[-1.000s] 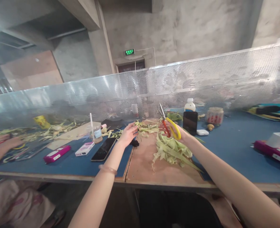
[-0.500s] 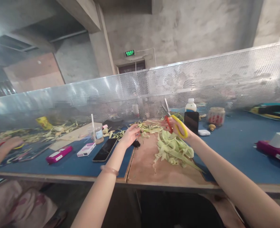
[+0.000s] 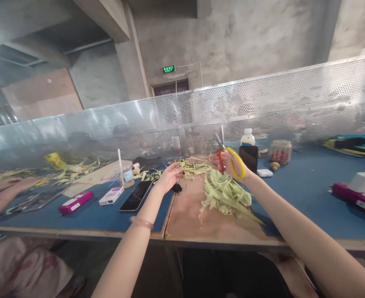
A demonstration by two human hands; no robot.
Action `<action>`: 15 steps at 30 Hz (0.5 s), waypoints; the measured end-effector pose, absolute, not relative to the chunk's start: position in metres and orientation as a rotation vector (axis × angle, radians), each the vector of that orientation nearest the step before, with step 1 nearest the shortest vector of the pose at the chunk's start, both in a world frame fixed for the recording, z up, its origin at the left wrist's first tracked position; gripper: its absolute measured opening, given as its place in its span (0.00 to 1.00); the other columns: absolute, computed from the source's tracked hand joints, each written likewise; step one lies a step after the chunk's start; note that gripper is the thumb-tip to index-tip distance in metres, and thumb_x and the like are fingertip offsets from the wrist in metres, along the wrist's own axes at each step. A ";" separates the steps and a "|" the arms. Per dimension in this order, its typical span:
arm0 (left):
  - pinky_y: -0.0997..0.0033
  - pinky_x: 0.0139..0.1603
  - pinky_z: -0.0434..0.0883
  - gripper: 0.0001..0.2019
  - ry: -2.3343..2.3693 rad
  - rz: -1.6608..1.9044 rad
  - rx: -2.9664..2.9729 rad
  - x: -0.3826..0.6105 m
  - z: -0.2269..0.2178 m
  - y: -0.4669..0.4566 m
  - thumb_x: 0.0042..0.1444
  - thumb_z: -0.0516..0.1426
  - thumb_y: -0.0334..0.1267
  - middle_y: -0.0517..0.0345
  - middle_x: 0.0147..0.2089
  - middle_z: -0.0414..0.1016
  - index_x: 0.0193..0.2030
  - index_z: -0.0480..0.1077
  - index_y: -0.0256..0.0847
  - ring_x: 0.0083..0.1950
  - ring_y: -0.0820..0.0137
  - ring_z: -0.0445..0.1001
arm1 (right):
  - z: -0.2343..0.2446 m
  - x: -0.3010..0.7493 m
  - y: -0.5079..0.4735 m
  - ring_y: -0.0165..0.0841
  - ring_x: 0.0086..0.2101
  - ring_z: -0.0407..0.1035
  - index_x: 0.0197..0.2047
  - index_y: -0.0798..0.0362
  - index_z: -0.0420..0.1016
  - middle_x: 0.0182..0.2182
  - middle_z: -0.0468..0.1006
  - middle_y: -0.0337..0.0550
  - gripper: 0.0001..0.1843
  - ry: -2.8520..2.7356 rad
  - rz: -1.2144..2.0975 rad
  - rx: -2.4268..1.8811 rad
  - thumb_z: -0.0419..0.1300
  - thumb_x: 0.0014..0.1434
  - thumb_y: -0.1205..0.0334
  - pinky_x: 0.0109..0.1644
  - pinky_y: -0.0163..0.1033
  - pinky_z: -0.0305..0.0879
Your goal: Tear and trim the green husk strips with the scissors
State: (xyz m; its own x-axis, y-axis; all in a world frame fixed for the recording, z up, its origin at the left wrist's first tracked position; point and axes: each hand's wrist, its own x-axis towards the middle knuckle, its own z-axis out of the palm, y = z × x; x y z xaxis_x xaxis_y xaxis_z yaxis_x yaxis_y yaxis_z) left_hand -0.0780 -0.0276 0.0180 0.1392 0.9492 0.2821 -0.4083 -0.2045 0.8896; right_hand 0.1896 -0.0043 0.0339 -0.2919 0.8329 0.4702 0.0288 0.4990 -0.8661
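Observation:
My right hand grips a pair of scissors with one red and one yellow handle loop. Their metal blades point up and stand apart. My left hand is closed at the fingertips on a thin green plant strip, close to a loose row of cut stems. Just below the right hand lies a heap of pale green husk-like leaves on the brown board. A small black lump sits beneath my left fingers.
Left of me are a phone, a white-pink box, a magenta pack and a cup with a straw. A bottle, jar and dark upright phone stand right. A co-worker's hands are far left.
The scissors have turned slightly, with their blades more upright and shifted a little right. My left hand stays nearly in place. The co-worker's hands at the left have moved a little.

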 end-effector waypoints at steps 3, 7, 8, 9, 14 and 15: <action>0.73 0.31 0.68 0.13 0.638 1.390 1.162 -0.077 0.018 -0.029 0.39 0.62 0.28 0.58 0.31 0.74 0.35 0.69 0.39 0.31 0.72 0.73 | 0.042 0.194 -0.012 0.40 0.38 0.69 0.42 0.53 0.71 0.37 0.74 0.56 0.37 -1.584 1.184 -0.590 0.31 0.55 0.37 0.37 0.45 0.65; 0.73 0.32 0.68 0.14 0.641 1.373 1.170 -0.077 0.018 -0.028 0.40 0.62 0.28 0.57 0.32 0.75 0.36 0.69 0.38 0.31 0.72 0.73 | 0.042 0.197 -0.006 0.38 0.37 0.69 0.39 0.52 0.69 0.39 0.73 0.53 0.32 -1.488 1.224 -0.530 0.37 0.54 0.37 0.36 0.43 0.65; 0.73 0.32 0.68 0.14 0.644 1.375 1.170 -0.077 0.017 -0.028 0.40 0.62 0.27 0.57 0.32 0.75 0.36 0.69 0.38 0.31 0.72 0.73 | 0.040 0.197 -0.002 0.37 0.36 0.69 0.39 0.52 0.68 0.38 0.73 0.51 0.29 -1.478 1.166 -0.563 0.40 0.54 0.38 0.35 0.42 0.65; 0.73 0.32 0.68 0.14 0.648 1.379 1.169 -0.077 0.017 -0.027 0.40 0.62 0.27 0.57 0.32 0.75 0.36 0.69 0.38 0.31 0.72 0.73 | 0.036 0.196 0.001 0.36 0.35 0.68 0.39 0.52 0.67 0.37 0.73 0.49 0.26 -1.482 1.070 -0.623 0.44 0.53 0.39 0.35 0.41 0.65; 0.73 0.31 0.69 0.13 0.652 1.405 1.189 -0.078 0.018 -0.027 0.40 0.62 0.28 0.57 0.32 0.74 0.36 0.69 0.38 0.32 0.71 0.73 | 0.017 0.180 0.001 0.31 0.28 0.65 0.38 0.55 0.67 0.28 0.72 0.42 0.22 -1.719 0.414 -0.984 0.53 0.48 0.46 0.30 0.35 0.61; 0.73 0.32 0.69 0.13 0.647 1.404 1.201 -0.078 0.018 -0.027 0.40 0.61 0.28 0.57 0.32 0.74 0.36 0.69 0.38 0.32 0.71 0.74 | 0.014 0.175 -0.002 0.31 0.28 0.64 0.38 0.55 0.67 0.28 0.71 0.41 0.22 -1.797 0.332 -1.008 0.53 0.48 0.46 0.30 0.35 0.60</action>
